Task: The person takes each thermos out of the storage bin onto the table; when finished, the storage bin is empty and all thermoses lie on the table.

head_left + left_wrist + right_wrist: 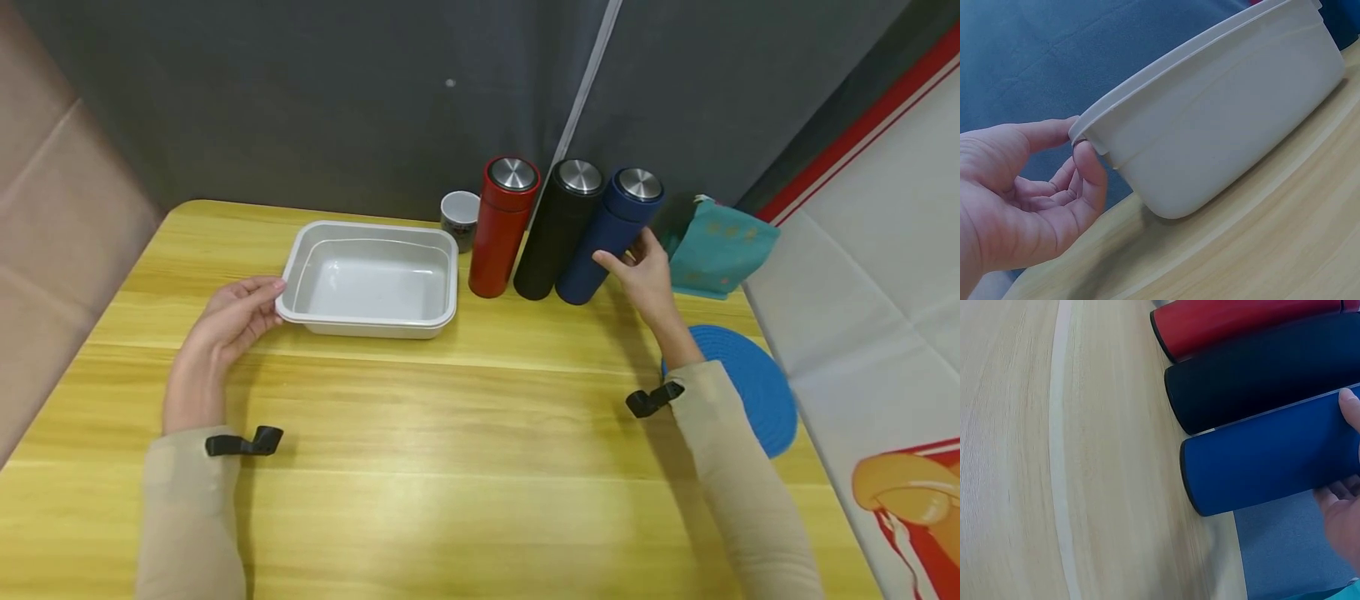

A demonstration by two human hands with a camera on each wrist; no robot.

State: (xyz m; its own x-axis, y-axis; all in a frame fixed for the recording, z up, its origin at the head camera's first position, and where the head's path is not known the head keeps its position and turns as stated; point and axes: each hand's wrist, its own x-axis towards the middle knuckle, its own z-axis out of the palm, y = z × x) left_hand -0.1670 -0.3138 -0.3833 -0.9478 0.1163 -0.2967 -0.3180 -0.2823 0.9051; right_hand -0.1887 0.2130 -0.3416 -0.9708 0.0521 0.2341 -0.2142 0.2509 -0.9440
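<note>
A pale grey plastic basin (pixel 367 275) stands on the wooden table, and my left hand (pixel 238 321) pinches the left end of its rim between thumb and fingers. The left wrist view shows the thumb and a fingertip meeting at the rim of the basin (pixel 1210 125). Over at the right, my right hand (pixel 645 271) grips a blue thermos flask (pixel 607 233) with the thumb on its near side and fingers round the right side. Beside it stand a black thermos flask (pixel 558 233) and a red thermos flask (pixel 504 237), all upright with steel-topped lids.
A small white cup (pixel 461 212) stands between the basin and the red flask. Behind the right hand is a teal pouch (pixel 723 246). A round blue mat (pixel 757 387) lies under the right forearm near the table's right edge. A dark grey partition (pixel 300 108) borders the back.
</note>
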